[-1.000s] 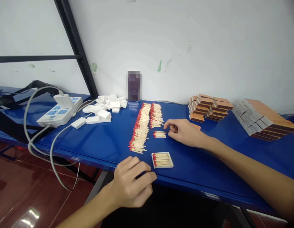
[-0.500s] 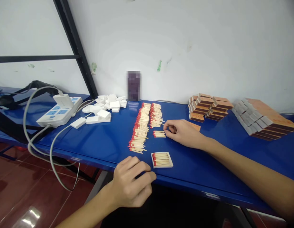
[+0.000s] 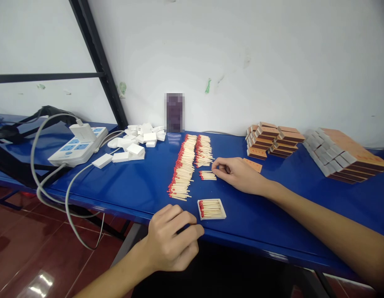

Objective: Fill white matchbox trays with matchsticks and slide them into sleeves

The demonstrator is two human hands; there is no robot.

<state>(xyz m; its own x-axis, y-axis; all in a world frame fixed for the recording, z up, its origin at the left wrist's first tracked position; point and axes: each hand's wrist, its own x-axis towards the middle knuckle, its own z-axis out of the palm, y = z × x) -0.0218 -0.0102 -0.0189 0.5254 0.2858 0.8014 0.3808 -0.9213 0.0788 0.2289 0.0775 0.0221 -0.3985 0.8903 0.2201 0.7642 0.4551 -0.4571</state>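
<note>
At the table's front edge, my left hand rests half curled with its fingers apart, and I see nothing in it. Just right of it lies a white matchbox tray holding a layer of red-tipped matches. Farther back, my right hand has thumb and index finger pinched together at the plain ends of a small group of matches. Whatever sits between those fingertips is too small to make out. Behind and left of it are a long row of matches and a shorter row.
White empty-looking trays are heaped at the back left, near a power strip with cables. An orange matchbox sleeve lies beyond my right hand. Stacked matchbox sleeves and a larger block of matchboxes stand right.
My right hand has shifted slightly left, its fingertips closer over the small group of matches. More of the orange sleeve behind it shows. My left hand stays in place.
</note>
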